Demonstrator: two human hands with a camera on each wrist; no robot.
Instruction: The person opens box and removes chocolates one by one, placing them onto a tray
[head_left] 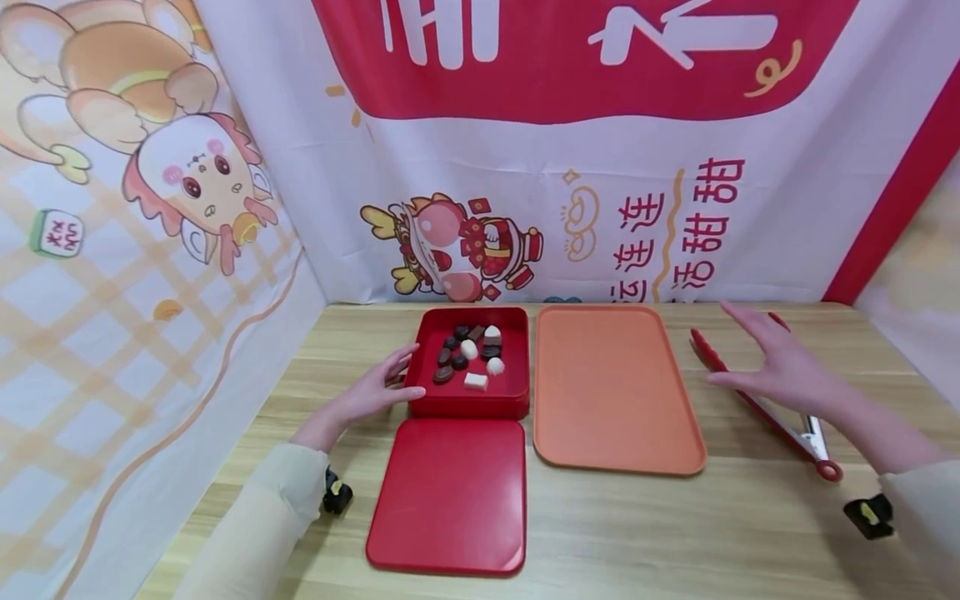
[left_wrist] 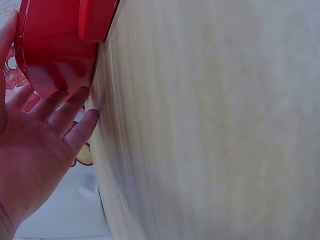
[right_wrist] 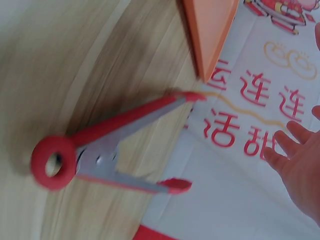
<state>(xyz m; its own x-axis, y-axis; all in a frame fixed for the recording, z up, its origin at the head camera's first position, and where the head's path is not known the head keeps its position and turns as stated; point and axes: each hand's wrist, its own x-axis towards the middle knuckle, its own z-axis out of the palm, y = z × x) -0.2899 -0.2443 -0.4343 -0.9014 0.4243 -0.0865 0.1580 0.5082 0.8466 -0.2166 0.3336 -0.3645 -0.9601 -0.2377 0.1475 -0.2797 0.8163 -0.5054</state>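
Right fingers (head_left: 752,326) above tongs (head_left: 774,422), slanted lengthwise, red tips (head_left: 706,347) toward backdrop (head_left: 465,158).

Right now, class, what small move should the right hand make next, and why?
I'd probably bring the right hand down to grip the tongs: it overlaps them in the head view, holding nothing, and the right wrist view shows a gap between them.

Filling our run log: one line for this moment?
left hand: beside red box; right hand: above tongs; chocolates: inside box

Seemingly curtained work booth: cartoon-print cloth walls (head_left: 465,154), wood-grain table (head_left: 615,533).
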